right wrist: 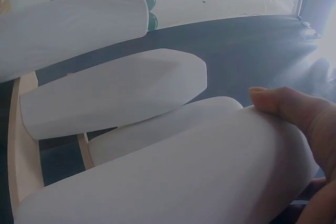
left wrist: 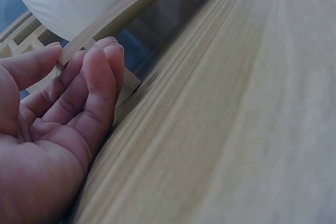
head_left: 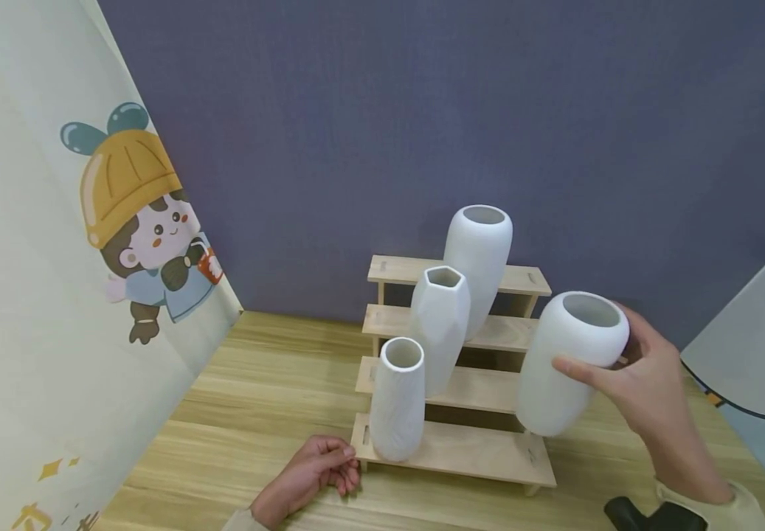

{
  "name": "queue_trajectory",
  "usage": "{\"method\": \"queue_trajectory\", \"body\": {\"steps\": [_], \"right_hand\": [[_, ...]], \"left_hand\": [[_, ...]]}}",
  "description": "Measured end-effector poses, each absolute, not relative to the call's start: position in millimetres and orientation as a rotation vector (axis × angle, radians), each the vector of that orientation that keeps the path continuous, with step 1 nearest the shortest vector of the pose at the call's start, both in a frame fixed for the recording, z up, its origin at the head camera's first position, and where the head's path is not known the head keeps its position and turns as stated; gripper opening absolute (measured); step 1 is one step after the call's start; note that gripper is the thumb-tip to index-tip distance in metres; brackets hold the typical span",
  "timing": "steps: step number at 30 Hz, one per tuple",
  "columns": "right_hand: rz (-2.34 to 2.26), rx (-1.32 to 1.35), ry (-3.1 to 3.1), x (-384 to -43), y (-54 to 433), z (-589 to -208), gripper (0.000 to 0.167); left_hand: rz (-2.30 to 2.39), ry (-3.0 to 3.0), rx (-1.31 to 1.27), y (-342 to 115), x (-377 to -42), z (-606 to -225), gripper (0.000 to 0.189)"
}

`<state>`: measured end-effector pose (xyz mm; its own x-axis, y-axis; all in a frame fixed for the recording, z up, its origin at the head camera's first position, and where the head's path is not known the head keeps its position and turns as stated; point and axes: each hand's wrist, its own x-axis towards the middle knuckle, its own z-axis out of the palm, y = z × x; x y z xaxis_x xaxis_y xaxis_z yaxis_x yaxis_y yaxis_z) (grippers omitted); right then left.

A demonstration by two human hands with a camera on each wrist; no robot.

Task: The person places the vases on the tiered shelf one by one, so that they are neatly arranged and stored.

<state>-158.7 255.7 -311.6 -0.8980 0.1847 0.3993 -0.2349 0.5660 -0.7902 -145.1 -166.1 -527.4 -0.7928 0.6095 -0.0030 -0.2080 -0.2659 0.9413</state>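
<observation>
My right hand (head_left: 654,391) grips a wide white vase (head_left: 558,361) near its mouth, thumb on the near side and the other fingers hidden behind. This vase leans over the right end of a stepped wooden display stand (head_left: 482,446); whether its base touches the stand I cannot tell. Down at the stand's lower left corner, my left hand (head_left: 312,472) pinches the end of the lowest board (left wrist: 86,40) between thumb and fingers. A slim textured vase (head_left: 397,405) stands on the lowest step, a faceted vase (head_left: 440,324) behind it, and a tall rounded vase (head_left: 479,258) higher up.
The stand rests on a wood-grain tabletop (head_left: 223,413). Behind it rises a dark blue-grey backdrop (head_left: 329,147). A pale panel with a cartoon figure (head_left: 150,221) borders the left side. A black object (head_left: 654,515) lies beside the right wrist.
</observation>
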Motion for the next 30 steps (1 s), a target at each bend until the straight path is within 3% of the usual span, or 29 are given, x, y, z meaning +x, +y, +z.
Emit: {"method": "queue_trajectory", "body": {"steps": [30], "right_hand": [[1.272, -0.002, -2.397, -184, 254, -284, 0.075]], "left_hand": [[2.079, 1.486, 0.473, -167, -146, -529, 0.024]]}}
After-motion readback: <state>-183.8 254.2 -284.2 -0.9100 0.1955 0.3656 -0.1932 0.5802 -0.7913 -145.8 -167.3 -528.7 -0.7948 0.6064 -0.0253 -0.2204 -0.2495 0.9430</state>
